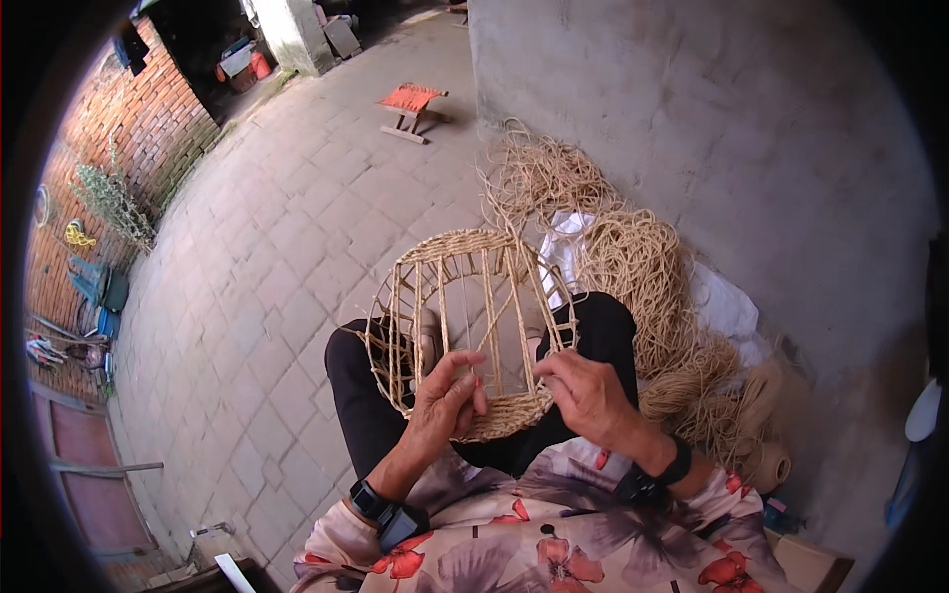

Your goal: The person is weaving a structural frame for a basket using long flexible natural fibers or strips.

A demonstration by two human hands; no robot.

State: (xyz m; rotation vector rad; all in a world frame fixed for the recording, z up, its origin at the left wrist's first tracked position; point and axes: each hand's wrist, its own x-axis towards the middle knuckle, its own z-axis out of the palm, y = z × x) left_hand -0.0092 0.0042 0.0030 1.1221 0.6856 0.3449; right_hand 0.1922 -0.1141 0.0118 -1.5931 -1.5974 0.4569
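Observation:
A partly woven basket [465,240] of twisted straw cord rests across my lap between my knees. Thick braided bands form its far and near ends, and spaced cords run between them. Over the near band, my left hand [447,395] has its fingers curled and the index finger bent above the thumb; what they hold, if anything, is hidden. My right hand [590,395] is closed in a pinch at the basket's near right side, on a straw cord [547,287] that runs along that side. The tips of its fingers are partly hidden.
To the right, a large heap of loose straw cord [633,257] lies on white sacking [727,306] by a grey wall [712,119]. A small folding stool [410,99] with an orange seat stands ahead. Tools and a plant [111,203] line the brick wall at left.

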